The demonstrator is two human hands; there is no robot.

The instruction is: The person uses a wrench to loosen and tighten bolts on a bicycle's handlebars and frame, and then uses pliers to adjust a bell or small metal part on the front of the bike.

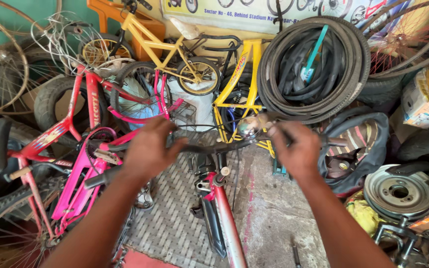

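Seen from the head camera, the black handlebar (214,147) of a red-and-silver bicycle (224,208) runs crosswise at the middle of the view. The left hand (150,146) is wrapped closed around the bar's left part. The right hand (298,151) is curled closed on the right part, just beside a shiny round bell (248,127) mounted on the bar.

Below the handlebar, grey concrete floor (274,213) and a woven mat (175,218) leave some free room. Left of the bar, a pink bicycle (83,173) crowds close. Beyond it stand yellow bicycles (234,84) and a bundle of black tyres (314,64); metal discs (400,192) lie to the right.
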